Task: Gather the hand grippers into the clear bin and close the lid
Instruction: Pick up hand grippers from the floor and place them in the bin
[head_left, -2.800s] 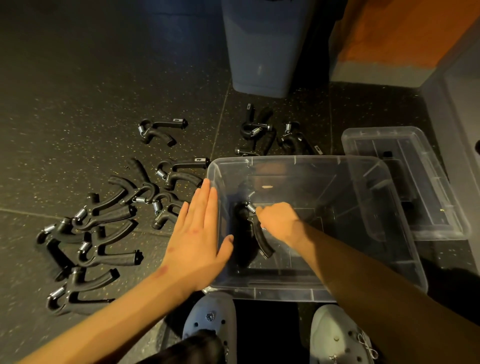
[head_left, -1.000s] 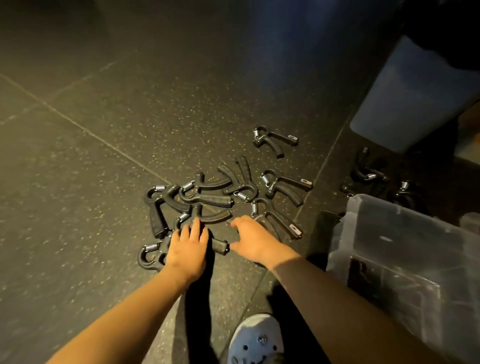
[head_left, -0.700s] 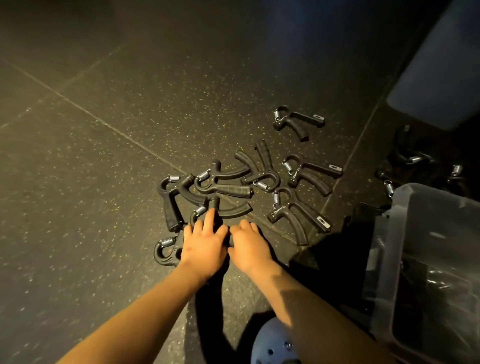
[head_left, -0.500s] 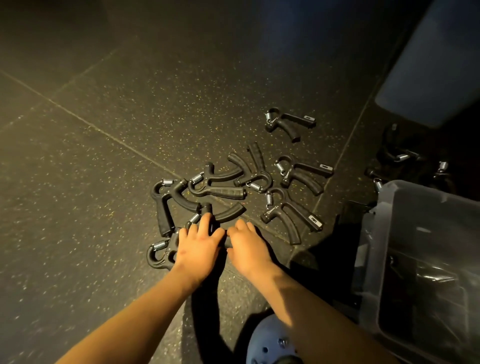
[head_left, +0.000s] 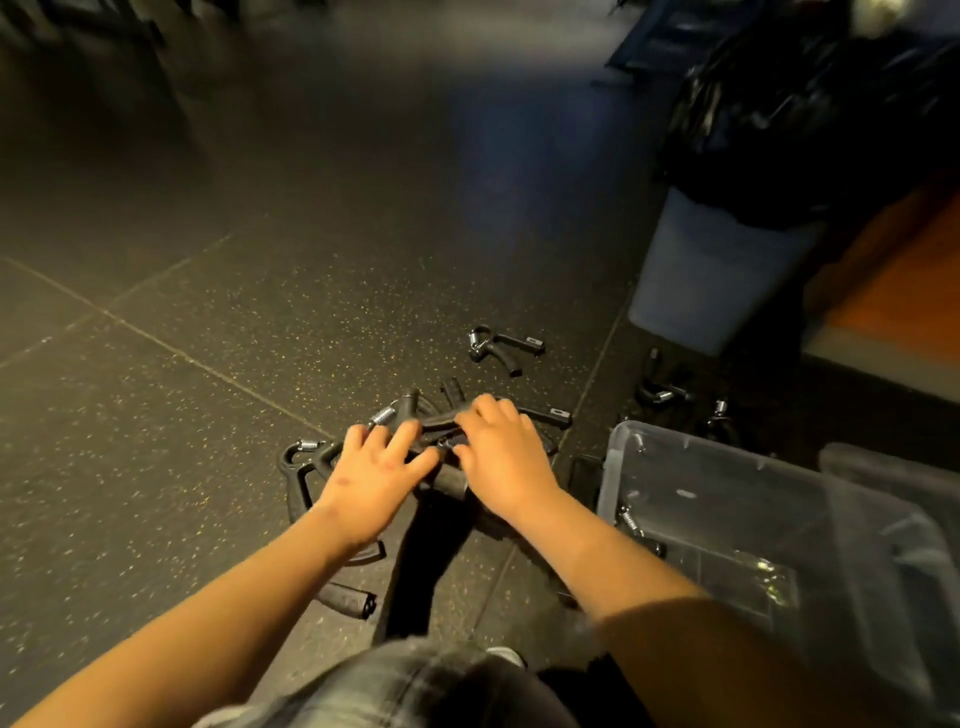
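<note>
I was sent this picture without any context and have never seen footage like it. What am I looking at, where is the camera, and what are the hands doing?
There is no machine here. A person wears a camera on the head, so you look down along their own arms. The left hand and right hand press together on a heap of black hand grippers on the dark speckled floor, apparently scooping them up; whether any is actually gripped is hidden. One gripper lies apart farther off. To the right stands a clear bin, open, with at least one gripper inside. Behind it is a grey trash can.
</note>
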